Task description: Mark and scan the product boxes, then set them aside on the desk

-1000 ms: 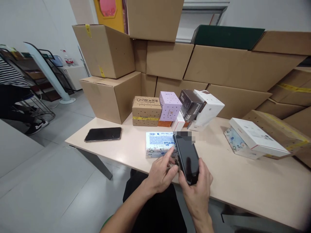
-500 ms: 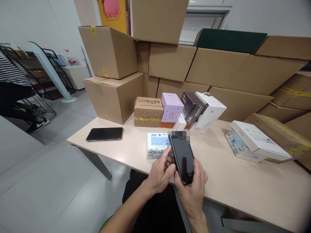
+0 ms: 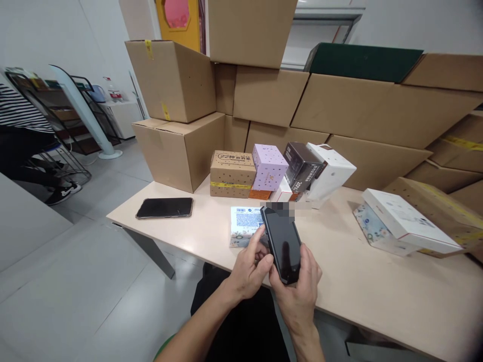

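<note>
A black smartphone (image 3: 283, 246) with a dark, reflecting screen is held tilted above the table's front edge. My right hand (image 3: 298, 291) grips its lower end, thumb on the left side and fingers round the right edge. At its left edge, my left hand (image 3: 249, 266) has the index fingertip against the side, the other fingers curled and the thumb near the lower corner. Behind the hands lies a white and blue soft pack with printed flowers (image 3: 243, 226), partly covered by the phone. A second phone (image 3: 165, 207) lies flat on the table to the left.
Small product boxes, among them a lilac box (image 3: 268, 168) and a brown spotted box (image 3: 232, 176), stand behind the pack. Large cartons (image 3: 169, 156) wall the table's (image 3: 339, 271) back. A flat white box (image 3: 411, 218) rests at right. A person in stripes (image 3: 22, 113) is far left.
The view has shifted slightly, so the table and boxes sit a little further right. Both hands keep the same hold on the smartphone.
</note>
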Demonstrator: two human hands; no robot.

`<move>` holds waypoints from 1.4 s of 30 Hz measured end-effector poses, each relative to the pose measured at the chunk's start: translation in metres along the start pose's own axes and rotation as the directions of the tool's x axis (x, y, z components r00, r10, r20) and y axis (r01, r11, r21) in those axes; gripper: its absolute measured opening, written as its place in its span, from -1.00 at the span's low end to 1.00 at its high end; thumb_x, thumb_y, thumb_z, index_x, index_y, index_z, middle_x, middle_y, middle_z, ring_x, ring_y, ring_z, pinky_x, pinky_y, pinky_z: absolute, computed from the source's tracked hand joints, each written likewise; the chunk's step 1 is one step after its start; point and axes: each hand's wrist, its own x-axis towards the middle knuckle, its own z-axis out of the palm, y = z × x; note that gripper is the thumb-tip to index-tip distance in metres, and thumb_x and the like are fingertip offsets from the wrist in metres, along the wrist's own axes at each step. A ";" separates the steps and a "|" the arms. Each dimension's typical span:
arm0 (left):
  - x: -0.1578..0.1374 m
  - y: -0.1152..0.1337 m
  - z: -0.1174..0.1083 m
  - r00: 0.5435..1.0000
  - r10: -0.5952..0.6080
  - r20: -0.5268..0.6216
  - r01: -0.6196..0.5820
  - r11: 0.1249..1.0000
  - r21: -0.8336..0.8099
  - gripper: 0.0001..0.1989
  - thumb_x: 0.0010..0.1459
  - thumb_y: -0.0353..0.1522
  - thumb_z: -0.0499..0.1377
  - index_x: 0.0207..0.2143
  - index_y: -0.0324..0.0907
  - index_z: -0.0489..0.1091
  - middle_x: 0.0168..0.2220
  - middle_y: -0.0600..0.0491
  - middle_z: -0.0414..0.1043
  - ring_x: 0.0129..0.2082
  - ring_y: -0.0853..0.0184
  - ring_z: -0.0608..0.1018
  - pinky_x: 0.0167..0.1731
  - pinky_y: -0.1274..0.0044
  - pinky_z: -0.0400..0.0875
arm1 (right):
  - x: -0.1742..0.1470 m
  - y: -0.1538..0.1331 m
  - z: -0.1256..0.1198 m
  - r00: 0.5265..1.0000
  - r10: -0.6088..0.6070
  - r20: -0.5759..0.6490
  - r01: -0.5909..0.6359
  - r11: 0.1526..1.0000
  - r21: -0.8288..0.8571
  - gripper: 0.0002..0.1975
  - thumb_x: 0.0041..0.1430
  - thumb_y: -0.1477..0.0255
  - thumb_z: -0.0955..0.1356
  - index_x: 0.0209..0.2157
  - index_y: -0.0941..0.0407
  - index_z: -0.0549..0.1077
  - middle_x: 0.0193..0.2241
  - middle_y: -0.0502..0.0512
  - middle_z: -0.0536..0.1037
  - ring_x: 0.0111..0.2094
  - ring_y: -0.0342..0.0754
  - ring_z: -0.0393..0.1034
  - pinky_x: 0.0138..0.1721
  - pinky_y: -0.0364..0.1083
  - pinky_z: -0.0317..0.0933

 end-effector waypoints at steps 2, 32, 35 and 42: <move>-0.001 0.000 0.001 1.000 -0.009 -0.005 0.009 1.000 -0.013 -0.29 0.36 -0.14 0.01 0.41 -0.15 -0.19 -0.31 0.09 0.34 -0.41 0.40 0.40 -0.32 0.50 0.34 | -0.001 -0.001 0.002 1.000 -0.002 -0.009 0.002 1.000 0.015 -0.16 0.16 0.18 0.42 0.36 0.15 0.05 0.15 0.45 0.33 0.14 0.28 0.26 0.03 0.28 0.27; -0.007 0.000 0.002 0.937 0.342 -0.075 -0.317 0.920 0.228 -0.47 0.32 -0.35 0.04 0.31 -0.17 0.09 -0.34 0.03 0.42 -0.35 0.33 0.46 -0.30 0.46 0.40 | 0.010 0.074 -0.016 0.982 0.187 -0.012 -0.181 0.933 -0.312 -0.19 0.19 0.02 0.27 0.27 0.33 0.21 0.02 0.55 0.44 0.03 0.36 0.34 0.04 0.30 0.14; -0.007 0.006 -0.004 0.825 0.549 -0.134 -0.448 0.780 0.438 -0.53 0.22 -0.50 0.10 0.19 -0.17 0.26 -0.32 0.01 0.41 -0.35 0.31 0.44 -0.32 0.45 0.39 | 0.008 0.079 -0.015 0.974 0.221 0.052 -0.190 0.918 -0.348 -0.17 0.18 -0.01 0.23 0.25 0.35 0.24 -0.03 0.54 0.45 -0.03 0.34 0.35 0.02 0.29 0.15; 0.002 0.013 -0.048 0.843 0.444 -0.305 -0.011 0.580 0.815 -0.57 0.14 -0.38 0.28 0.09 -0.08 0.42 0.13 -0.18 0.14 0.12 0.01 0.34 0.02 0.14 0.39 | 0.008 0.075 -0.009 0.959 0.254 0.128 -0.181 0.892 -0.413 -0.23 0.21 0.05 0.22 0.23 0.36 0.26 -0.05 0.52 0.44 -0.06 0.30 0.33 -0.01 0.25 0.18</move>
